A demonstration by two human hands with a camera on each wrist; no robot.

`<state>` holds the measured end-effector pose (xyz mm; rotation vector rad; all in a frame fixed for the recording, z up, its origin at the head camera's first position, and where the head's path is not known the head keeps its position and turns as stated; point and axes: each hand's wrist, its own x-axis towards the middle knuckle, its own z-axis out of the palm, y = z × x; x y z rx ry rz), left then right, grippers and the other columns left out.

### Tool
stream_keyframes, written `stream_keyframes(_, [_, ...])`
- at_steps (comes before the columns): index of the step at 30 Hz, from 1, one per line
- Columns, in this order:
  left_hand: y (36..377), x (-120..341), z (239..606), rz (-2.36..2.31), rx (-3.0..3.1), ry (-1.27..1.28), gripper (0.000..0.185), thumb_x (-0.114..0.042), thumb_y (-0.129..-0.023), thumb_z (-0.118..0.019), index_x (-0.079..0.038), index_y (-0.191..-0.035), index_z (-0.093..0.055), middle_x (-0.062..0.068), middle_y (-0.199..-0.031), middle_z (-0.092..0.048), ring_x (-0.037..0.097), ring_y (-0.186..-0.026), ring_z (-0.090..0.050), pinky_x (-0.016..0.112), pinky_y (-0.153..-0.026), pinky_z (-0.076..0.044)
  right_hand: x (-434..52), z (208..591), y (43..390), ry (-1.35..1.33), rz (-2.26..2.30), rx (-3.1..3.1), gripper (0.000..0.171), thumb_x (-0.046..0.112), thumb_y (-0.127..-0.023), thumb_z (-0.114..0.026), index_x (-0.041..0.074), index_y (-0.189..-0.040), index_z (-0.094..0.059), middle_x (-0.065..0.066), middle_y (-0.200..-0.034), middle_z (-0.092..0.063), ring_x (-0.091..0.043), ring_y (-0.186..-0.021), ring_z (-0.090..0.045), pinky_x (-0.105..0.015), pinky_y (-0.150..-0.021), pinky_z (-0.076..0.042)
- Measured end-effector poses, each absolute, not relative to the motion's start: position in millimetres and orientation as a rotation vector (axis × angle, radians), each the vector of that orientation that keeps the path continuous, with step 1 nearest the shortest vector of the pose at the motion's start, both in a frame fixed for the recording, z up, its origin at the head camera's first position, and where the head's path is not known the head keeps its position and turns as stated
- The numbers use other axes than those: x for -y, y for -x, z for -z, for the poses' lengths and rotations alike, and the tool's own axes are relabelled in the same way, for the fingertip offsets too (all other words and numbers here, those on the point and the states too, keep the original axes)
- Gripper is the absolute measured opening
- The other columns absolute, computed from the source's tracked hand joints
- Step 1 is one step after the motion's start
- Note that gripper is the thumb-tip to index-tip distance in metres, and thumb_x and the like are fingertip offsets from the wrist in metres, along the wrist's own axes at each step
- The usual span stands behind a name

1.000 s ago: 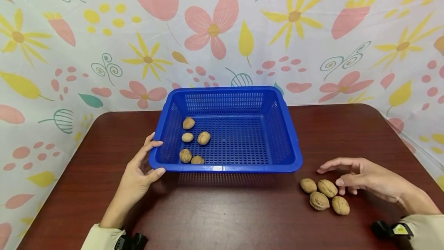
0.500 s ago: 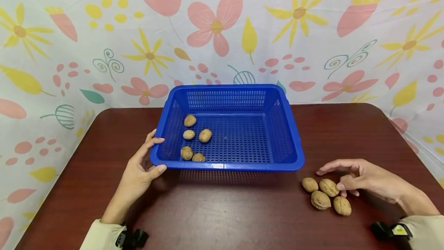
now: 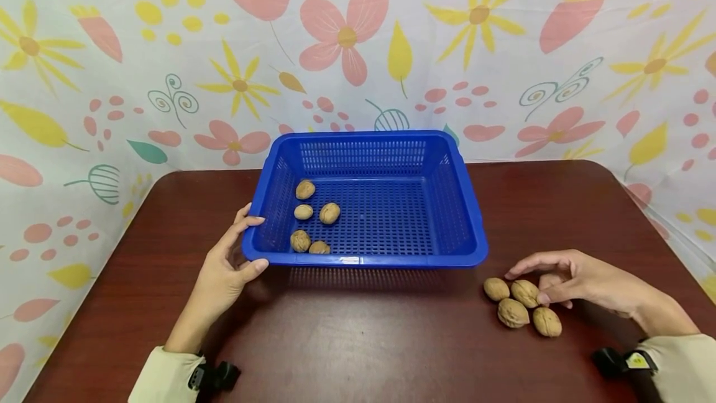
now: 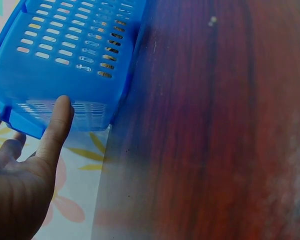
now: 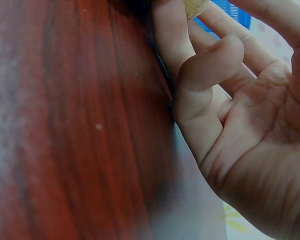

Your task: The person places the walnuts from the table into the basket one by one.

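Observation:
A blue plastic basket (image 3: 363, 260) with slotted walls stands at the middle of the table. Several walnuts (image 3: 329, 213) lie in its left part. My left hand (image 3: 224, 272) holds the basket at its left side, fingertips over the rim and thumb at the near left corner. To the right of the basket several more walnuts (image 3: 513, 313) form a close group on the table. My right hand (image 3: 587, 285) arches over the far right of that group, thumb against the back walnut (image 3: 524, 293) and index finger beyond it. In the right wrist view, fingers partly hide a walnut (image 5: 194, 8).
The dark red-brown wooden table (image 3: 358, 347) has rounded far corners. Right behind it hangs a white cloth (image 3: 347, 104) printed with flowers and leaves. Each wrist carries a black strapped device (image 3: 215, 377).
The right hand has moved slightly left, and its thumb and index finger have come closer around the back walnut. The left hand stays on the basket. The head view has tilted slightly.

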<state>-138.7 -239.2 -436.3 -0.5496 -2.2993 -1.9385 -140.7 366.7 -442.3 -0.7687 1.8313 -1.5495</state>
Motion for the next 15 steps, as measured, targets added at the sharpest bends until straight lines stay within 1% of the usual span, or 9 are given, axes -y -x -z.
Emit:
stream_keyframes(5, [138.7,238.9,435.1,1.940,2.306,0.545,0.060,0.011,-0.092,-0.069,0.002,-0.147,-0.048,0.006,-0.173,-0.023,0.008,-0.130,-0.057,0.019,-0.094,-0.055,-364.5,437.7,139.1,0.763,1.510,-1.879,0.043,-0.016,-0.098,-0.052,-0.005,-0.139,-0.058,0.003,-0.125,-0.071,-0.033,-0.063,-0.040,-0.042,-0.046,-0.038])
stream_keyframes(9, [139.0,238.7,434.4,1.941,2.305,0.547,0.060,0.012,-0.092,-0.069,0.003,-0.147,-0.048,0.006,-0.173,-0.023,0.008,-0.130,-0.057,0.019,-0.094,-0.055,-362.5,435.6,137.0,0.752,1.465,-1.952,0.039,-0.013,-0.098,-0.055,-0.002,-0.135,-0.062,0.005,-0.114,-0.072,-0.031,-0.063,-0.045,-0.038,-0.046,-0.041])
stream_keyframes(12, [138.6,238.5,433.8,1.941,2.302,0.550,0.060,0.012,-0.091,-0.069,0.003,-0.147,-0.047,0.007,-0.173,-0.023,0.008,-0.130,-0.058,0.019,-0.094,-0.055,-362.5,435.9,136.4,0.755,1.456,-1.977,0.037,-0.012,-0.098,-0.055,-0.002,-0.133,-0.063,0.006,-0.108,-0.071,-0.022,-0.065,-0.053,-0.037,-0.047,-0.043])
stream_keyframes(15, [137.9,238.3,433.1,1.949,2.299,0.550,0.060,0.012,-0.091,-0.069,0.004,-0.146,-0.047,0.007,-0.173,-0.023,0.008,-0.130,-0.058,0.019,-0.094,-0.055,-364.0,435.8,136.6,0.752,1.462,-1.991,0.036,-0.012,-0.099,-0.055,-0.002,-0.133,-0.063,0.005,-0.105,-0.071,-0.013,-0.073,-0.063,-0.036,-0.049,-0.047])
